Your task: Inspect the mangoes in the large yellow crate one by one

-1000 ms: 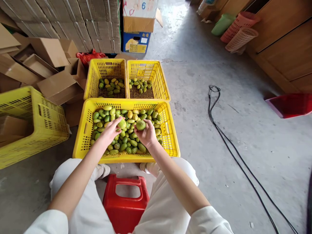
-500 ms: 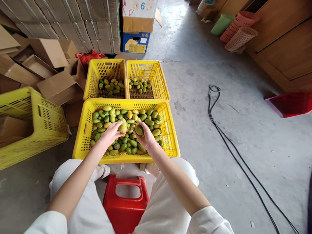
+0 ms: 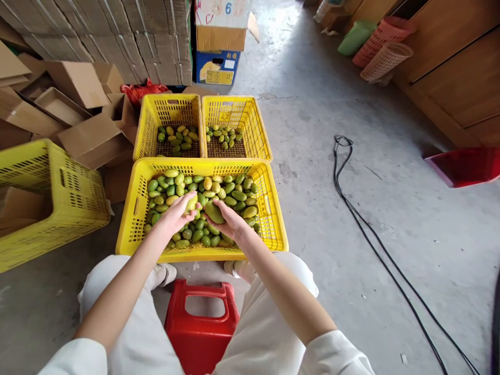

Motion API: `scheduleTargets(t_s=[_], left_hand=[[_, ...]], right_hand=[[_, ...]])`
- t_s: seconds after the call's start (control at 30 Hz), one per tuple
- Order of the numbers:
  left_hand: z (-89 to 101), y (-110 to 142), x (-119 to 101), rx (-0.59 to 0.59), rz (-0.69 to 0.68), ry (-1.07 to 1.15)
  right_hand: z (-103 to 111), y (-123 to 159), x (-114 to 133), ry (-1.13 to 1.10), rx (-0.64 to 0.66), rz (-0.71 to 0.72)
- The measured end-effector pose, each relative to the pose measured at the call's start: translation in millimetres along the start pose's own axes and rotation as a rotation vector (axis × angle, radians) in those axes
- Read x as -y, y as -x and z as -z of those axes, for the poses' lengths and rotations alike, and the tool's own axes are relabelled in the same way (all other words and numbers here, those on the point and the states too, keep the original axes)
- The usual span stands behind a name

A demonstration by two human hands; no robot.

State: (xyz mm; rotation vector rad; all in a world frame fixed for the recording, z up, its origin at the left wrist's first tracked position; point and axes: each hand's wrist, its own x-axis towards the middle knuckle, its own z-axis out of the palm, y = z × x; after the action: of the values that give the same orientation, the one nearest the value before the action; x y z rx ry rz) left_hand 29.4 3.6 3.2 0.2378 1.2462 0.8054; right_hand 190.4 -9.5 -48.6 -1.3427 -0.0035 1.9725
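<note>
My left hand is closed around a yellow-green mango. Just to its right, my right hand grips a darker green mango, its thumb lying over the top. Both hands are above a wide yellow crate, in which many green and yellowish mangoes lie in a loose layer. The two held mangoes are close together but apart.
Two smaller yellow crates, a left one and a right one, stand behind with some mangoes inside. A red stool is between my legs. Cardboard boxes and another yellow crate lie left; a black cable runs right.
My right hand has turned its mango from end-on to lengthwise and lowered it slightly. The mango in my left hand has been turned too. Both hands keep their hold.
</note>
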Motion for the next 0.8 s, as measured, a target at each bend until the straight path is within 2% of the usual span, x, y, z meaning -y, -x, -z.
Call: scheduleTargets(t_s=[0.13,0.27,0.37,0.5,0.8], left_hand=[[0.2,-3.0,1.6,-0.058,-0.016,0.027],[5.0,-5.6,-4.3,-0.057,-0.029,0.101],[7.6,-5.1,-11.4,-0.038,0.035,0.208],[7.5,-4.3,-14.7,-0.031,0.121,0.251],[10.2,-13.8,-0.2,-0.074,-0.061,0.171]], right_hand=[[1.1,-1.3,1.8,0.019,0.069,-0.040],[1.2,1.3,3.5,0.004,0.099,-0.062],[-1.4,4.9,5.3,-0.051,0.103,-0.056],[-3.0,11.0,10.0,-0.144,0.219,0.046],[-2.6,17.4,10.0,-0.264,0.294,0.125]])
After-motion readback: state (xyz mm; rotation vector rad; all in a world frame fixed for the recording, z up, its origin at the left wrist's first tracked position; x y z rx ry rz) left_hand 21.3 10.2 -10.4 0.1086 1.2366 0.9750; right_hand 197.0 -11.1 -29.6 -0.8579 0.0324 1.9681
